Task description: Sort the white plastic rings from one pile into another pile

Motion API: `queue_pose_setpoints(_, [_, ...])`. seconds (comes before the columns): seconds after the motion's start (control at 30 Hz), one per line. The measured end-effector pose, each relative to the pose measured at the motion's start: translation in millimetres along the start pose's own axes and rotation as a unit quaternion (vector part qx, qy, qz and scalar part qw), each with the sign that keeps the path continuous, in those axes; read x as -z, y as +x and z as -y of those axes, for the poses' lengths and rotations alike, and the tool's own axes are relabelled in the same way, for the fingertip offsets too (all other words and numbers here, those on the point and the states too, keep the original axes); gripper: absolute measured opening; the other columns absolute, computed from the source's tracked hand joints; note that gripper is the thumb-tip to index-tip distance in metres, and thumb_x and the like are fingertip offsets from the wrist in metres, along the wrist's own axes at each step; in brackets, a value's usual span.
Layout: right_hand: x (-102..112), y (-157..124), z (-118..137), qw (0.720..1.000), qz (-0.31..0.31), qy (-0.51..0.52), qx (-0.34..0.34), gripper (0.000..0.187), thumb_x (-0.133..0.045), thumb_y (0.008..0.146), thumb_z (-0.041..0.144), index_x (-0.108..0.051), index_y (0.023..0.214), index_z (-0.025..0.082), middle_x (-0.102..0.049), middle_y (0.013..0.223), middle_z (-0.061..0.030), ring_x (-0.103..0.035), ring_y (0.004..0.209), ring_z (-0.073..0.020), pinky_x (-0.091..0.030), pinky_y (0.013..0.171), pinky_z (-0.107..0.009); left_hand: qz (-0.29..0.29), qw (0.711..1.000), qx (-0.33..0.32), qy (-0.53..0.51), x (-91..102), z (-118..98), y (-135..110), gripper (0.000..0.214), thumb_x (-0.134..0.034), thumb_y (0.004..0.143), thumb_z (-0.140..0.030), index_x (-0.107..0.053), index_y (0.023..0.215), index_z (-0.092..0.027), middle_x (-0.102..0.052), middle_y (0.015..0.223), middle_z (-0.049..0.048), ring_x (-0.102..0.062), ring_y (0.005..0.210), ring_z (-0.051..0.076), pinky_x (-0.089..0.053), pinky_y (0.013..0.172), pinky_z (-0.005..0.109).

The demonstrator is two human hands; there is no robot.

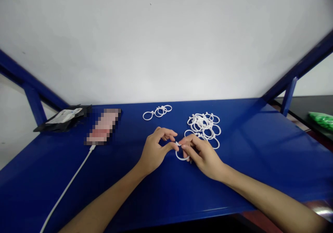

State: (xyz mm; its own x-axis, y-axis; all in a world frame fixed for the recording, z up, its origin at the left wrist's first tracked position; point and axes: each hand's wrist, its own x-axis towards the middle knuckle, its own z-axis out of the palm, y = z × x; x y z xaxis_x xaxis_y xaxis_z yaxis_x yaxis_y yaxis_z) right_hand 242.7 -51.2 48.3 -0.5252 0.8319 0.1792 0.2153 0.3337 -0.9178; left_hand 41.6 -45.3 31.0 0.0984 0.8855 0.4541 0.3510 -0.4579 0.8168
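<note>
A white plastic ring [182,159], which looks like a shower curtain ring, is held just above the blue table. My right hand [204,156] is closed on its right side, thumb and fingers pinching it. On the other side, my left hand [154,149] has its thumb at the small knob of the ring, touching or very close to it. Its index finger is raised apart from that thumb, so this hand is open. Right behind my right hand lies a pile of similar white rings [208,133]. A smaller group of rings [160,112] lies farther back to the left.
The blue table [117,191] meets a pale wall [166,52]. At left are a blurred-out phone [102,127] with a white cable [70,182] and a black plastic packet [62,118]. Blue frame bars [288,96] slope at both sides. A green packet [321,120] lies far right.
</note>
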Motion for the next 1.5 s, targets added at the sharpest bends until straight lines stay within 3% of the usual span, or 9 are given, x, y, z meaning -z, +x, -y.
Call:
queue_pose_setpoints(0.33, [1.1, 1.8, -5.2, 0.992, 0.062, 0.098, -0.047, 0.025, -0.051, 0.101, 0.039, -0.06, 0.097, 0.016, -0.062, 0.072, 0.0006, -0.059, 0.058, -0.0089, -0.053, 0.056, -0.023, 0.023, 0.998, -0.036, 0.049, -1.3, 6.1, 0.6, 0.018, -0.072, 0.087, -0.038, -0.069, 0.077, -0.023, -0.068, 0.072, -0.001, -0.057, 0.076, 0.017, -0.047, 0.071, 0.029])
queue_pose_setpoints(0.57, [4.7, 5.2, -11.6, 0.999, 0.021, 0.02, -0.016, 0.024, -0.048, 0.102, 0.036, -0.062, 0.095, 0.017, -0.066, 0.076, -0.0013, -0.059, 0.058, -0.0091, -0.051, 0.054, -0.022, 0.022, 0.997, -0.052, 0.051, -6.8, -2.5, 1.2, 0.018, -0.072, 0.088, -0.036, -0.07, 0.075, -0.023, -0.068, 0.071, -0.0012, -0.058, 0.076, 0.017, -0.047, 0.071, 0.028])
queue_pose_setpoints(0.77, [6.6, 2.6, -11.8, 0.996, 0.028, -0.07, 0.058, 0.022, -0.046, 0.103, 0.03, -0.063, 0.096, 0.018, -0.068, 0.075, -0.0008, -0.061, 0.06, -0.0096, -0.048, 0.057, -0.022, 0.039, 0.995, -0.059, 0.064, -4.0, -2.0, 0.9, 0.019, -0.071, 0.088, -0.033, -0.068, 0.072, -0.023, -0.069, 0.071, -0.0006, -0.059, 0.076, 0.017, -0.048, 0.071, 0.029])
queue_pose_setpoints(0.93, [15.5, 8.6, -13.2, 0.98, 0.043, -0.166, 0.097, 0.02, -0.045, 0.104, 0.027, -0.064, 0.101, 0.019, -0.072, 0.087, -0.0033, -0.067, 0.072, -0.0128, -0.051, 0.066, -0.025, 0.072, 0.991, -0.041, 0.102, -4.5, 4.2, 3.4, 0.014, -0.074, 0.085, -0.034, -0.068, 0.081, -0.022, -0.069, 0.075, -0.0014, -0.059, 0.078, 0.018, -0.048, 0.074, 0.03])
queue_pose_setpoints(1.03, [33.5, 17.1, -18.2, 0.958, -0.017, -0.258, 0.127, 0.024, -0.046, 0.104, 0.028, -0.068, 0.106, 0.019, -0.071, 0.1, -0.0073, -0.068, 0.086, -0.0171, -0.053, 0.076, -0.031, 0.058, 0.973, -0.049, 0.217, -3.9, 14.6, 11.9, 0.016, -0.071, 0.088, -0.033, -0.067, 0.098, -0.021, -0.07, 0.087, 0.0017, -0.06, 0.088, 0.021, -0.047, 0.085, 0.037])
queue_pose_setpoints(1.13, [58.8, 25.1, -28.5, 0.925, -0.131, -0.334, 0.125, 0.027, -0.048, 0.103, 0.029, -0.073, 0.109, 0.02, -0.069, 0.104, -0.0099, -0.066, 0.09, -0.0198, -0.054, 0.078, -0.034, 0.017, 0.921, -0.064, 0.385, 0.8, 31.2, 29.8, 0.022, -0.062, 0.094, -0.029, -0.065, 0.111, -0.016, -0.068, 0.108, 0.0108, -0.057, 0.101, 0.029, -0.044, 0.088, 0.044])
queue_pose_setpoints(1.27, [84.4, 32.0, -42.7, 0.874, -0.188, -0.436, 0.102, 0.028, -0.05, 0.101, 0.029, -0.073, 0.115, 0.021, -0.071, 0.098, -0.0103, -0.059, 0.087, -0.0249, -0.053, 0.077, -0.041, 0.0, 0.861, -0.051, 0.507, 8.2, 53.6, 58.0, 0.023, -0.06, 0.093, -0.03, -0.068, 0.105, -0.013, -0.065, 0.107, 0.0167, -0.054, 0.099, 0.034, -0.041, 0.079, 0.044])
queue_pose_setpoints(1.4, [86.1, 34.4, -42.2, 0.845, -0.222, -0.474, 0.107, 0.03, -0.054, 0.099, 0.032, -0.072, 0.119, 0.017, -0.07, 0.103, -0.0137, -0.055, 0.093, -0.0292, -0.052, 0.082, -0.047, -0.003, 0.854, -0.06, 0.516, 14.0, 58.9, 66.1, 0.019, -0.055, 0.096, -0.027, -0.068, 0.086, -0.017, -0.066, 0.091, 0.0131, -0.052, 0.091, 0.031, -0.037, 0.075, 0.042])
queue_pose_setpoints(1.5, [72.1, 31.9, -32.0, 0.863, -0.229, -0.431, 0.132, 0.028, -0.054, 0.1, 0.032, -0.072, 0.117, 0.019, -0.069, 0.103, -0.0135, -0.056, 0.097, -0.0288, -0.051, 0.087, -0.047, -0.021, 0.879, -0.097, 0.467, 17.1, 46.8, 52.5, 0.017, -0.053, 0.097, -0.028, -0.066, 0.088, -0.02, -0.067, 0.091, 0.0084, -0.052, 0.088, 0.027, -0.036, 0.076, 0.039])
